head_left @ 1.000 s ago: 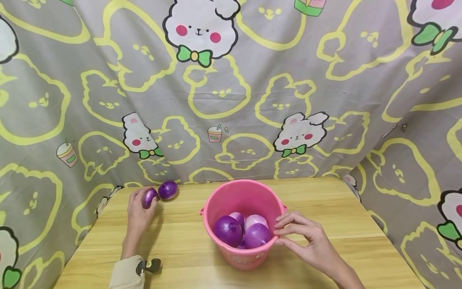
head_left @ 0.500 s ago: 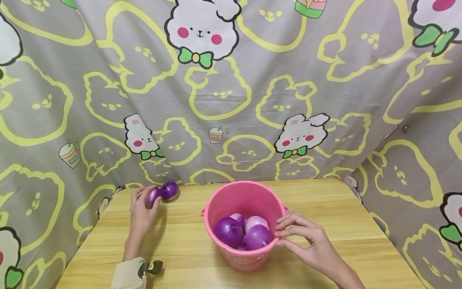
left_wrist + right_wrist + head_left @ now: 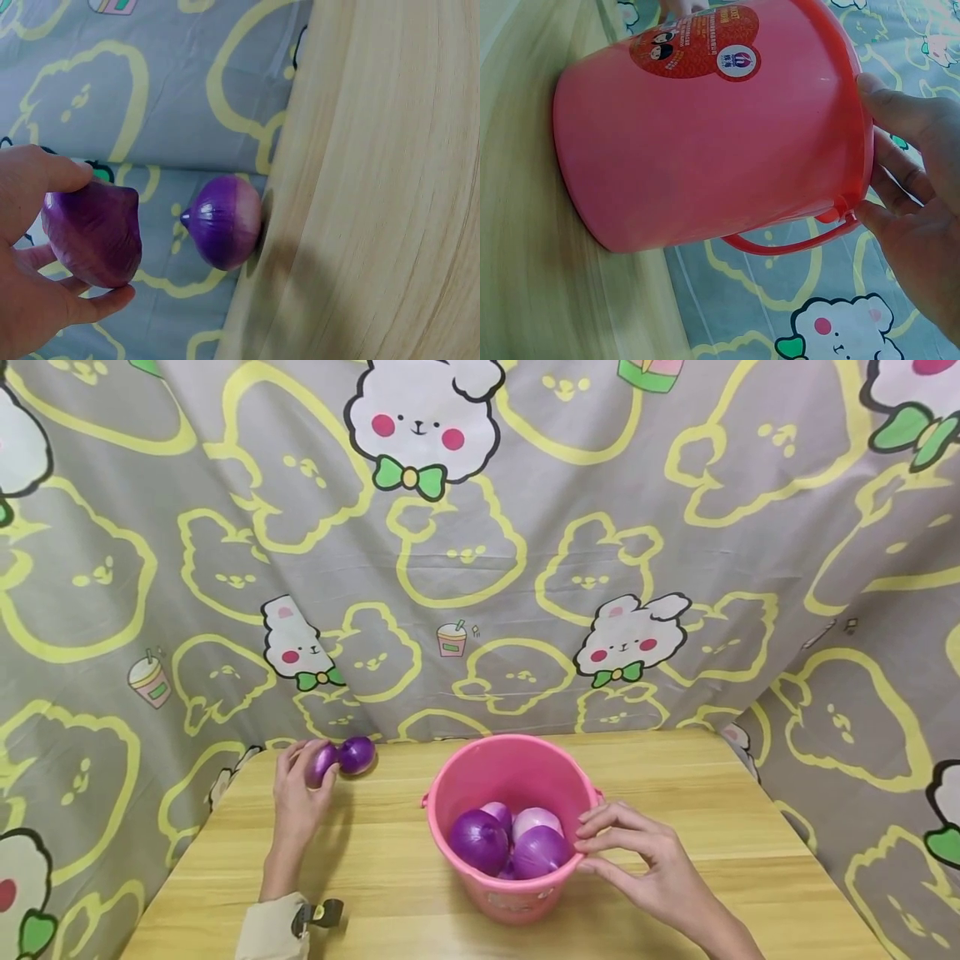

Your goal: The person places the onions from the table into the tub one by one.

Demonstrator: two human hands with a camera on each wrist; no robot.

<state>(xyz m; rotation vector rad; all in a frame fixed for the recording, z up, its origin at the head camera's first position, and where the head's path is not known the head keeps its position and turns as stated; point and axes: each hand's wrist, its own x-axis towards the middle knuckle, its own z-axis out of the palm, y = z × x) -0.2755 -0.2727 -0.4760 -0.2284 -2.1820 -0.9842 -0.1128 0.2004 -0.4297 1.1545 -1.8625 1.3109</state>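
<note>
My left hand (image 3: 298,793) holds a purple onion (image 3: 322,763) between thumb and fingers at the table's back left. In the left wrist view this onion (image 3: 94,232) appears raised off the tabletop. Close beside it, a second purple onion (image 3: 357,754) rests on the table, its pointed tip toward the held one in the left wrist view (image 3: 225,223). A pink bucket (image 3: 510,897) stands upright at the table's middle with several purple onions (image 3: 480,842) inside. My right hand (image 3: 648,860) grips the bucket's right rim, thumb and fingers near the handle joint (image 3: 846,214).
The wooden table (image 3: 390,860) ends at the back against a grey patterned curtain (image 3: 480,560), which also hangs along both sides. The bucket's thin handle (image 3: 780,246) hangs down on its far side. A black strap device (image 3: 322,913) sits at my left sleeve.
My left hand, with the onion in its fingers, has shifted slightly right and up. The right hand keeps its grip on the bucket, which has hardly moved.
</note>
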